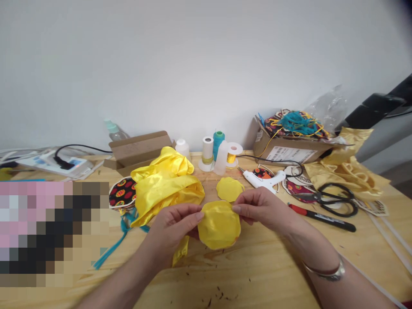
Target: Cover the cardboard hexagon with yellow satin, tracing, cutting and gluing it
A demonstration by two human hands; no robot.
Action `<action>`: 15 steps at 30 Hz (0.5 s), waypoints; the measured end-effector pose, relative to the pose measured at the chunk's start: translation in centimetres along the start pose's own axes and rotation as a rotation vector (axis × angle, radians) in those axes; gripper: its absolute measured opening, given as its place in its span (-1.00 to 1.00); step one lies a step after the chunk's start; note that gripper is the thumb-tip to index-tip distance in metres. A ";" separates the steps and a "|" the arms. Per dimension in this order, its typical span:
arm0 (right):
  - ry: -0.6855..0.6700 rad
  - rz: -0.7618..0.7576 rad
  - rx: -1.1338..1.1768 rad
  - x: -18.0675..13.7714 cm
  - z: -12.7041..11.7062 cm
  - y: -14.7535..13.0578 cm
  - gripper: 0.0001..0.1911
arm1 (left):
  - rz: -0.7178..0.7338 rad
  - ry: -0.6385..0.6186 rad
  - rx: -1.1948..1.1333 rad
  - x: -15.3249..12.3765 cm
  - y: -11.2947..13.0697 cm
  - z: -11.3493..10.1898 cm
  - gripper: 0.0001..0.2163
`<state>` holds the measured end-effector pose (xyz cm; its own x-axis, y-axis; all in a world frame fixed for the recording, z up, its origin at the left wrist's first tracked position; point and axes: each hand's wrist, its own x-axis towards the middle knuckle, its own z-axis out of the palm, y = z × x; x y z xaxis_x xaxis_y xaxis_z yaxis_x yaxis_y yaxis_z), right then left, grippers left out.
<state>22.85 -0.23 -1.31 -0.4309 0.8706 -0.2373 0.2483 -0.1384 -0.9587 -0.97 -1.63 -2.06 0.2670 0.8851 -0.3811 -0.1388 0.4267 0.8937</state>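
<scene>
Both my hands hold a round yellow satin piece above the wooden table. My left hand pinches its left edge with fingers closed. My right hand pinches its upper right edge, also closed. A second, smaller yellow round lies flat on the table just behind. A heap of yellow satin cloth sits left of the hands, touching my left hand's side.
A white glue gun, black scissors and a red-and-black marker lie to the right. Thread spools stand at the back. A cardboard box holds tangled cords. Gold cloth is far right. Patterned fabric rounds lie left.
</scene>
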 end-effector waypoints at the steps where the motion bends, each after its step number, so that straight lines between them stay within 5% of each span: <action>1: 0.002 0.006 0.001 0.0 0.0 -0.1 -0.62 | 0.002 -0.019 0.003 0.0 0.0 -0.1 -0.82; 10: 0.036 0.019 0.023 0.2 -0.2 -0.1 -0.67 | -0.007 -0.062 0.059 0.0 0.1 -0.3 -0.80; 15: 0.066 0.034 0.123 0.3 -0.1 -0.3 -0.48 | -0.021 -0.070 0.070 0.2 0.2 -0.3 -0.80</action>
<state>22.72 0.11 -1.12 -0.3649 0.8930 -0.2635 0.1519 -0.2221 -0.9631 -1.24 -1.36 -2.04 0.3358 0.8600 -0.3842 -0.0662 0.4284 0.9012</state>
